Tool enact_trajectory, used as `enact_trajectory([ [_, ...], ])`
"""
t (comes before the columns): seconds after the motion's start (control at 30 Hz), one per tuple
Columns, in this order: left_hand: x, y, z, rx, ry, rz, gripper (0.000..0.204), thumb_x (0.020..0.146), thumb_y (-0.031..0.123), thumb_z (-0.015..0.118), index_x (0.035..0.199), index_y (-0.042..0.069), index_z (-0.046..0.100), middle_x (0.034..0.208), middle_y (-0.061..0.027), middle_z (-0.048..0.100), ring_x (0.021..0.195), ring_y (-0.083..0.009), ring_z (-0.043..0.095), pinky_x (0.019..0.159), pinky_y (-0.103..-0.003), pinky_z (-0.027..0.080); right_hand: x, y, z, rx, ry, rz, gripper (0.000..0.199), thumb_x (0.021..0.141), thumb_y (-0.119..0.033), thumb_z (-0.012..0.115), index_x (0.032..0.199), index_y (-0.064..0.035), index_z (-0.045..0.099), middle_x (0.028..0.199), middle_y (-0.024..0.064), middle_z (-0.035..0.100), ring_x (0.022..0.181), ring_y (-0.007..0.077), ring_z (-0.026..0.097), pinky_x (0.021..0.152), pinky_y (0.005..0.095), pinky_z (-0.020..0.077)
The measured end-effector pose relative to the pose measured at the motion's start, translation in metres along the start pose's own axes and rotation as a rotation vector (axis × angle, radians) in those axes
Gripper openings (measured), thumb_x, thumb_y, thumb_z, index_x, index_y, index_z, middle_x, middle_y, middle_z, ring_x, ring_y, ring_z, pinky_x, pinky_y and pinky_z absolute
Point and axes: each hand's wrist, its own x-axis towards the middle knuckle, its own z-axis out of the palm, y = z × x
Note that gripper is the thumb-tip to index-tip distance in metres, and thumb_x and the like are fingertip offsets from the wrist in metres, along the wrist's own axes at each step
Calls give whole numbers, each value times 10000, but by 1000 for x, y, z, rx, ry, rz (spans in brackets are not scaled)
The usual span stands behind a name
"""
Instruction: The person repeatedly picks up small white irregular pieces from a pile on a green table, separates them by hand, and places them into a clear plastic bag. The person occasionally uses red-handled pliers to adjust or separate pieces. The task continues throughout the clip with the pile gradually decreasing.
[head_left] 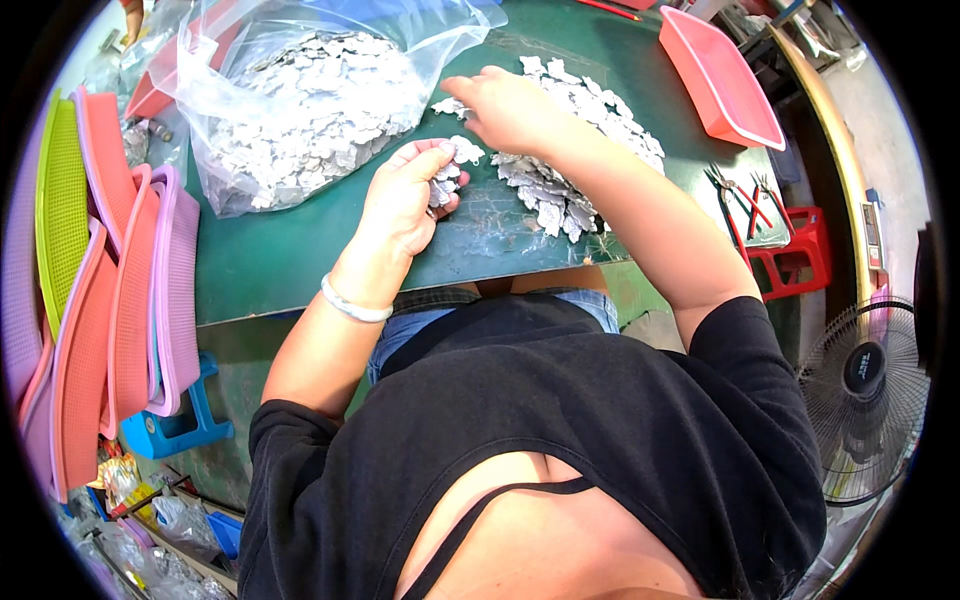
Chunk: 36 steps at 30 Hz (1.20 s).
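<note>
My left hand [405, 195] is curled around a small stack of flat silver metal pieces [445, 180], held just above the green table [280, 260]. My right hand [505, 105] reaches forward with its fingers pinching at the near edge of a loose pile of the same silver pieces [570, 150] spread on the table. A clear plastic bag [300, 110] full of these pieces lies open to the left of both hands. A white bangle sits on my left wrist.
A pink tray [720, 80] stands at the table's back right. Red-handled pliers [745, 205] lie near the right edge. Stacked pink, purple and green baskets [110, 290] lean on the left. A floor fan [865, 400] stands at the right, a blue stool [185, 425] below.
</note>
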Motion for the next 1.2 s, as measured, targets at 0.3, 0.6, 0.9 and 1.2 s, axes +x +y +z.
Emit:
enact_trajectory([
  [0.3, -3, 3, -7, -41, -33, -20, 139, 842, 137, 513, 929, 28, 513, 823, -90, 584, 684, -176, 582, 463, -228, 441, 7, -12, 2, -224, -42, -109, 295, 684, -56, 567, 972, -23, 510, 707, 83, 597, 748, 261, 582, 644, 341, 475],
  [0.6, -4, 5, -7, -18, -36, -4, 245, 846, 131, 510, 1067, 30, 480, 873, -89, 576, 698, -179, 586, 486, -235, 449, -2, -2, -36, 812, -134, 342, 481, 730, -60, 581, 1187, 33, 461, 700, 9, 605, 634, 39, 513, 591, 211, 431],
  [0.9, -6, 4, 5, -37, -73, 31, 141, 813, 101, 603, 918, 44, 529, 783, -45, 594, 626, -118, 582, 430, -201, 415, -17, -20, -55, 996, -187, 383, 442, 763, -58, 565, 1182, 41, 464, 777, 39, 629, 695, 76, 553, 653, 213, 448],
  [1.2, -32, 69, 26, 165, -180, 340, 130, 786, 64, 618, 889, 51, 540, 768, -64, 609, 611, -131, 586, 420, -198, 399, -59, 38, -72, 717, 73, 486, 322, 823, -52, 505, 1135, 29, 501, 826, 61, 625, 767, 93, 552, 724, 233, 444],
])
